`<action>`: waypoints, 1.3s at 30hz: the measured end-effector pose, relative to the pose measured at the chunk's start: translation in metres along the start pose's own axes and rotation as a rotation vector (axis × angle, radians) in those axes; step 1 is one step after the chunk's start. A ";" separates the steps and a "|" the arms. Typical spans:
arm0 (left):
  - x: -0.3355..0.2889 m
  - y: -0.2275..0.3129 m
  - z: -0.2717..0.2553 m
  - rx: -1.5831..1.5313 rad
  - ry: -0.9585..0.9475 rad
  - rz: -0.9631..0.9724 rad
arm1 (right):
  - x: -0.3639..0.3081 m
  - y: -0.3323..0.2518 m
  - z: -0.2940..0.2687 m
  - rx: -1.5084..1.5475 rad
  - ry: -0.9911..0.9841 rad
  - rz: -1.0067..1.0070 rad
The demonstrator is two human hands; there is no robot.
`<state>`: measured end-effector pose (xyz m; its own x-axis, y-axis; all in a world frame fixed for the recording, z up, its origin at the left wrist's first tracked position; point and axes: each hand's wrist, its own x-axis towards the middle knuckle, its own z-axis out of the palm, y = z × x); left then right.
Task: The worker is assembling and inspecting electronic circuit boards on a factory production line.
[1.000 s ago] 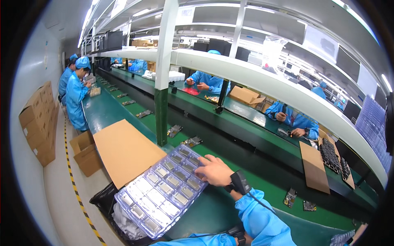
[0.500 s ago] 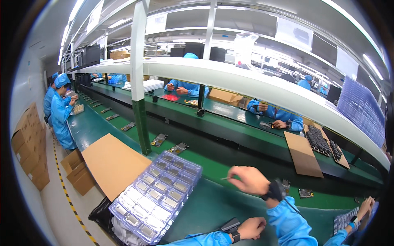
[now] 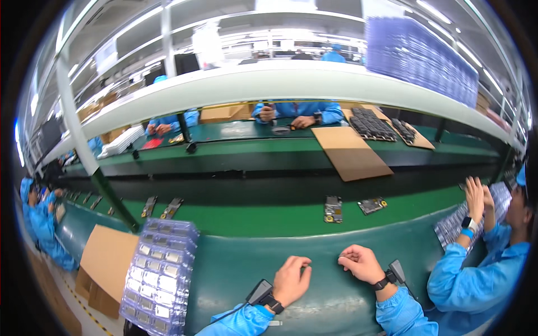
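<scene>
Above the green bench (image 3: pixel 235 285) my left hand (image 3: pixel 292 280) is held loosely curved, thumb and fingers apart, with nothing visible between them. My right hand (image 3: pixel 361 264) is beside it, fingers curled into a pinch; what lies in the fingertips, if anything, is too small to name. Left of my hands stands a stack of clear plastic trays (image 3: pixel 159 274) with small metallic rectangular parts in the pockets. On the green belt ahead lie a dark circuit board (image 3: pixel 333 209) and a second circuit board (image 3: pixel 372 205), each with a yellow round spot. Neither hand touches them.
Farther left are more circuit boards (image 3: pixel 172 208) near a green-and-white post (image 3: pixel 112 193). A cardboard sheet (image 3: pixel 109 263) leans beside the trays. At right a co-worker's hands (image 3: pixel 476 199) are over clear trays (image 3: pixel 457 227). A white shelf (image 3: pixel 252 84) crosses above; another cardboard sheet (image 3: pixel 353 154) overhangs the belt.
The view has swung right. My right hand came down nearer my left, and the thin piece that stuck out of its fingers no longer shows. My left hand has lifted and its fingers have spread.
</scene>
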<state>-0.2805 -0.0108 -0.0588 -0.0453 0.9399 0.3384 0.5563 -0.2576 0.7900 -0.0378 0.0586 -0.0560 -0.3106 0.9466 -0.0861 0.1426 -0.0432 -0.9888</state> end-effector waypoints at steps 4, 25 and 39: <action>0.045 0.000 0.022 0.308 0.073 0.043 | -0.005 -0.016 0.005 -0.472 -0.019 -0.238; 0.170 -0.030 0.099 -0.074 0.080 -0.156 | -0.012 -0.009 -0.007 -0.858 -0.027 -0.441; -0.019 -0.022 -0.023 -0.851 -0.143 -0.556 | -0.022 -0.037 0.020 -0.570 0.092 -0.788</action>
<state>-0.3110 -0.0277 -0.0710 0.0135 0.9785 -0.2060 -0.2881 0.2011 0.9362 -0.0554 0.0331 -0.0200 -0.4408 0.6606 0.6077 0.3665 0.7505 -0.5499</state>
